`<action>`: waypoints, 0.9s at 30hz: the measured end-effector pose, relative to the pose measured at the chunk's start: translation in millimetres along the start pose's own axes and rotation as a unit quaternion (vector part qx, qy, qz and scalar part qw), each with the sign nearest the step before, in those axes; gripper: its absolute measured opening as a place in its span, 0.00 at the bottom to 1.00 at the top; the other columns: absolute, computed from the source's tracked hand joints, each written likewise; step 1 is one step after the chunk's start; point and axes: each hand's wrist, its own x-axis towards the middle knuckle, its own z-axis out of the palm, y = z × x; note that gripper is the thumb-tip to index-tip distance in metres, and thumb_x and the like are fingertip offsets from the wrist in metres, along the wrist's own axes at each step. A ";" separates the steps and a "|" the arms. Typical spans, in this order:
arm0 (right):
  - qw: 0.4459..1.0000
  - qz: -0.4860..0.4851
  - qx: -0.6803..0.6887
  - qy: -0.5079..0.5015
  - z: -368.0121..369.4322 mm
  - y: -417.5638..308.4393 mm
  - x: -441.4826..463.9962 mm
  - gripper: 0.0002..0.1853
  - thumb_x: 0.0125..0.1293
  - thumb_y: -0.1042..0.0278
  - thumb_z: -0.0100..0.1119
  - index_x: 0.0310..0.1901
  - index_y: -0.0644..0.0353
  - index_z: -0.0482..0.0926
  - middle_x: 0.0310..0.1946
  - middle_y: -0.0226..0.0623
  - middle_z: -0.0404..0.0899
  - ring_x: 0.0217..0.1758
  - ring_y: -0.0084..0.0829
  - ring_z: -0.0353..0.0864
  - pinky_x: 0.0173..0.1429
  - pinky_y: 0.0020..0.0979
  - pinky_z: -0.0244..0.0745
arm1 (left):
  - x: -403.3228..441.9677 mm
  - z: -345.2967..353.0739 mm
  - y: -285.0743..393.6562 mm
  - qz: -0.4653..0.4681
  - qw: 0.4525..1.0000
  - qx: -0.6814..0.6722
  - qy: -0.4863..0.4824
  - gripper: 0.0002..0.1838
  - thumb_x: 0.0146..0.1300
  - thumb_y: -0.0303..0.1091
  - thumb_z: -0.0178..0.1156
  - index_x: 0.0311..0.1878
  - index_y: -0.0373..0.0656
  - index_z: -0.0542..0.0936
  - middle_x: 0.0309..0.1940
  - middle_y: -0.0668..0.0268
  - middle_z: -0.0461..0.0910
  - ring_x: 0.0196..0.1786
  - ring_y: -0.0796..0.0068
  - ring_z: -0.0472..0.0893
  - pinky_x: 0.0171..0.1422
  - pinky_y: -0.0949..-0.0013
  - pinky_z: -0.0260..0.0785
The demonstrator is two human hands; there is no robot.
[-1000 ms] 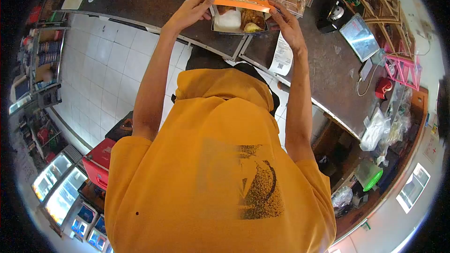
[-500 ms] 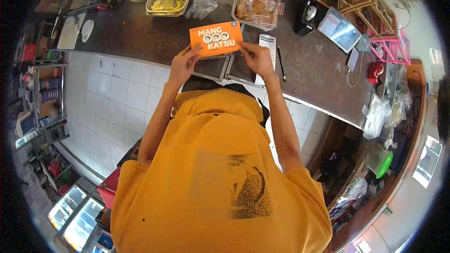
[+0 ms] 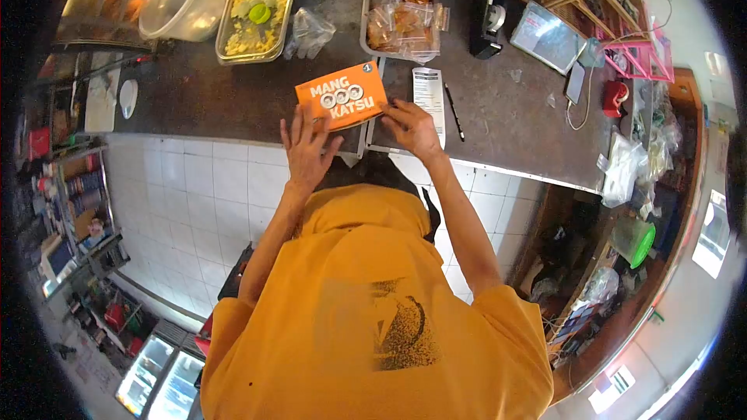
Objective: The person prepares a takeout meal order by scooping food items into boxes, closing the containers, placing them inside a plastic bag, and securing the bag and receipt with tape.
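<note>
An orange box (image 3: 341, 96) with a closed lid printed "MANG KATSU" lies slightly turned on the dark counter near its front edge. My left hand (image 3: 308, 149) is at the box's lower left corner, its fingers spread and empty. At the lower right corner, my right hand (image 3: 412, 127) has its fingertips against the box's edge, the fingers loosely bent and apart. Just right of the box lies a printed paper slip (image 3: 428, 101), with a black pen (image 3: 454, 112) beside it.
Behind the box are a tray of yellow food (image 3: 257, 15), a crumpled plastic glove (image 3: 311, 33) and a tray of bagged sauce (image 3: 401, 19). A clear tub (image 3: 180, 1) stands at back left. Rightward are a tape dispenser (image 3: 489, 27), a tablet (image 3: 548, 37) and a phone (image 3: 575, 82).
The lid, raised a second ago over food, came down over the box. Since then my left hand has let go and spread its fingers. The camera view has shifted, showing more counter.
</note>
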 end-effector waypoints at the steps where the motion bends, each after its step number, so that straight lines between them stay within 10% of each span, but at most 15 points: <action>1: 1.000 0.001 0.005 -0.004 4.1 4.2 -0.7 0.14 0.61 0.70 0.68 0.50 0.52 0.86 0.49 0.49 0.84 0.49 0.47 0.84 0.52 0.41 0.82 | 7.5 2.4 6.8 0.023 1.000 0.002 -0.019 0.25 0.67 0.38 0.63 0.68 0.51 0.77 0.76 0.57 0.63 0.78 0.55 0.59 0.77 0.36 0.45; 8: 0.994 0.032 0.072 0.069 6.9 3.4 -1.1 0.08 0.58 0.78 0.65 0.39 0.58 0.87 0.42 0.45 0.86 0.42 0.43 0.86 0.46 0.35 0.83 | 35.8 30.5 3.8 0.107 0.993 -0.034 0.041 0.13 0.61 0.28 0.67 0.50 0.46 0.86 0.57 0.68 0.84 0.65 0.63 0.78 0.72 0.52 0.66; 14: 0.892 0.245 -0.053 0.376 -104.0 109.0 65.3 0.12 0.63 0.64 0.67 0.40 0.66 0.86 0.36 0.47 0.87 0.40 0.38 0.88 0.45 0.38 0.79 | 41.5 28.5 -8.6 0.071 0.987 -0.144 -0.006 0.13 0.57 0.29 0.71 0.47 0.48 0.88 0.57 0.63 0.84 0.65 0.58 0.78 0.65 0.58 0.73; 19: 0.849 0.494 -0.045 0.182 -149.4 221.4 131.6 0.21 0.63 0.49 0.68 0.41 0.63 0.86 0.40 0.42 0.86 0.41 0.33 0.82 0.47 0.36 0.74 | 53.0 17.0 -4.9 0.036 0.993 -0.110 -0.038 0.12 0.55 0.32 0.74 0.44 0.56 0.89 0.70 0.57 0.72 0.71 0.50 0.71 0.68 0.57 0.72; 22: 0.799 0.473 0.248 0.276 -146.1 234.8 145.2 0.21 0.62 0.49 0.71 0.41 0.63 0.87 0.35 0.37 0.85 0.36 0.30 0.79 0.44 0.31 0.72 | 57.7 13.4 -3.5 0.029 0.991 -0.114 -0.056 0.12 0.55 0.34 0.74 0.44 0.56 0.89 0.70 0.57 0.71 0.74 0.49 0.68 0.69 0.57 0.70; 27: 0.808 0.360 0.176 0.431 -134.1 181.4 107.5 0.17 0.63 0.57 0.71 0.34 0.66 0.86 0.27 0.32 0.83 0.30 0.24 0.75 0.39 0.29 0.71 | 57.5 10.7 -3.4 0.004 0.988 -0.126 -0.091 0.12 0.54 0.33 0.75 0.43 0.56 0.89 0.71 0.56 0.70 0.75 0.48 0.66 0.71 0.56 0.69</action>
